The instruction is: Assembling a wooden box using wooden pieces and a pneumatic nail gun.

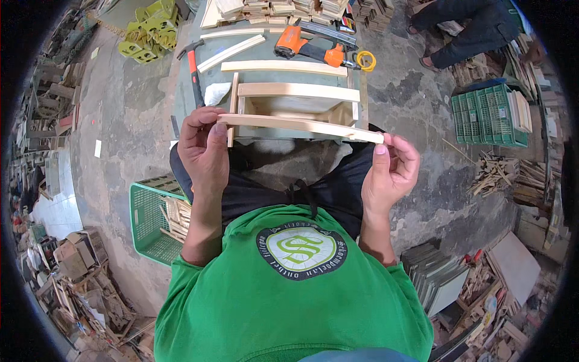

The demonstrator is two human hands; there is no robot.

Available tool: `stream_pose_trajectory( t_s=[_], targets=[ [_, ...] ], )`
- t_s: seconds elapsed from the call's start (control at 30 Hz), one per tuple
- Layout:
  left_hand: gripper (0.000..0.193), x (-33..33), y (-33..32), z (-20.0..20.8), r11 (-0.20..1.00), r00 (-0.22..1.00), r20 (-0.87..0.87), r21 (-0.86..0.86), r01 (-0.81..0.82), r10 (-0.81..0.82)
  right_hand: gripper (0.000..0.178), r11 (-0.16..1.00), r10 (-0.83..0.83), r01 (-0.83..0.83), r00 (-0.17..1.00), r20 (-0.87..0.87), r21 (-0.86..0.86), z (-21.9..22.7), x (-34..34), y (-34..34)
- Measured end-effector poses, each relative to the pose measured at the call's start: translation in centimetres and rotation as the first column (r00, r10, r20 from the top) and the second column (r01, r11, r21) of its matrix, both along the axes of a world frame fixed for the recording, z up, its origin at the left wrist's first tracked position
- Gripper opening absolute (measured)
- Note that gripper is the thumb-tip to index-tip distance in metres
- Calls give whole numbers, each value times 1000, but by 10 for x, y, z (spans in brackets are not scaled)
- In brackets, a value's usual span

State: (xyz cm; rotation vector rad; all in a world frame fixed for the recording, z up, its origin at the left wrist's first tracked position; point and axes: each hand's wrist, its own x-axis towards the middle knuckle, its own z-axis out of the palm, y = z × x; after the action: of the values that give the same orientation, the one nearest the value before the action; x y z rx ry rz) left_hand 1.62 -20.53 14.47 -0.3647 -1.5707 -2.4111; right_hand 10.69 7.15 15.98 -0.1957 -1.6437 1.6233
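Between my two hands stretches a long, thin wooden strip (295, 125), pale and slightly bowed in the view. My left hand (205, 148) pinches its left end, thumb on the near side. At the other end, my right hand (392, 169) grips it between thumb and fingers. Just beyond the strip, a wooden frame (298, 91) rests at the near edge of the green-grey worktable (265, 71). A thin upright slat (234, 90) stands at the frame's left side. The strip hides part of the frame's near side.
An orange nail gun (307, 47), a red-handled hammer (193, 69) and loose wooden strips (283, 67) lie on the table. Wood pieces are stacked at its far end. Green crates (137, 220) stand on the floor both sides. Another person's legs (464, 30) show far right.
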Motion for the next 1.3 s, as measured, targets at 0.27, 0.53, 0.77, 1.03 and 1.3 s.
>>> stream_pose_trajectory(
  t_s=[0.27,0.53,0.77,1.03,1.3],
  targets=[
    [14,4,4,6,1000,1000,-21,-25,-4,3,35,999,42,-43,997,-59,-13,2,-2,-3],
    [17,15,10,14,982,980,-164,-131,-134,112,44,1000,-11,11,1000,16,-12,-6,0,5],
    [17,17,15,11,978,968,202,-172,-117,151,36,998,-36,39,998,61,-49,-12,-2,8],
    [20,-13,18,2,943,937,289,-317,-97,194,28,999,-7,22,962,273,-50,-27,-37,17],
    [16,-23,13,-7,818,956,122,-554,-156,266,27,1000,-13,19,914,405,-11,-38,-38,19]
  ],
)
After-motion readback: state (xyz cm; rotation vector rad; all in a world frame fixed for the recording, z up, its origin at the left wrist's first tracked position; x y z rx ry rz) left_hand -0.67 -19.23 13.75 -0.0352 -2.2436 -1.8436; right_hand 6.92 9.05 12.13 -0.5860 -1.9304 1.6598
